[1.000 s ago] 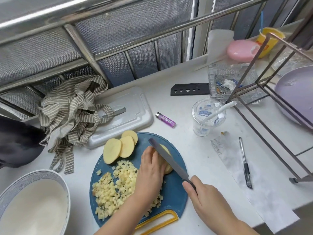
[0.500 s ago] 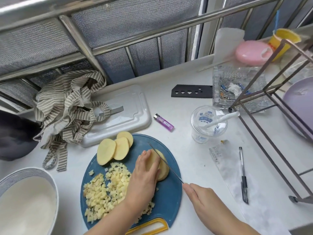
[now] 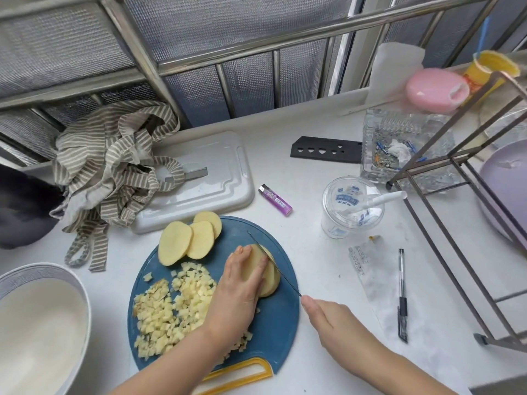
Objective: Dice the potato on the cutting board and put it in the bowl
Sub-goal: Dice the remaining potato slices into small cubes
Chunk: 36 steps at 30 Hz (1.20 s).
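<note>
No legible text anywhere.

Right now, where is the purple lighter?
In the head view, the purple lighter lies mid-counter, just beyond the blue cutting board, between the grey tray to its left and the clear cup to its right.

the counter (image 3: pixel 313 252) is lit brightly and evenly by soft, diffuse light; only faint shadows are cast. straight rails (image 3: pixel 256 47) are bowed by wide-angle distortion near the edges.
</note>
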Available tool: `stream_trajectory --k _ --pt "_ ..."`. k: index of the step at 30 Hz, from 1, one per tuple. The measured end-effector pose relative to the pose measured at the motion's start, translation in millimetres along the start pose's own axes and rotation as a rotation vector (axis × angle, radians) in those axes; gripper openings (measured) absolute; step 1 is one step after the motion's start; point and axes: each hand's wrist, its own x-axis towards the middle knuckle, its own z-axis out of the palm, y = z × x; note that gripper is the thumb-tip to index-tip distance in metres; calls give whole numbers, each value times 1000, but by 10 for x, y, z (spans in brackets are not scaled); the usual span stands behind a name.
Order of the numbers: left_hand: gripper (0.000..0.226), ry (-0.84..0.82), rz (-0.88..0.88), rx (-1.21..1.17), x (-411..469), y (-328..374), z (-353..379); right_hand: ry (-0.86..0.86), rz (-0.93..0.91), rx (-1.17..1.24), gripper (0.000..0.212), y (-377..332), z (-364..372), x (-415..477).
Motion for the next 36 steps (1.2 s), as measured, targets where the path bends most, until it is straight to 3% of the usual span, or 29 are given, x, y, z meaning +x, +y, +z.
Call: stream_trajectory --k 3,6,9,13,16,26,36 --pt "72 -59 -21 -17 -7 7 -9 -23 23 -18 47 -24 -19 119" --pt "77 -83 -30 -51 -4 14 -19 -37 42 -47 47 -35 -5 196" --pt "69 -68 -26 -61 -7 11 0 -34 51 -43 47 -38 5 200" --pt "33 -16 -48 -50 -14 35 7 -16 56 44 48 -28 -10 187" --pt "42 -19 -62 -44 -2 59 14 21 41 65 53 -21 -14 126" --pt "30 30 -73 -45 10 48 33 94 19 49 49 -102 23 -151" --pt "39 76 -41 -14 26 56 18 104 17 -21 54 -149 75 -212"
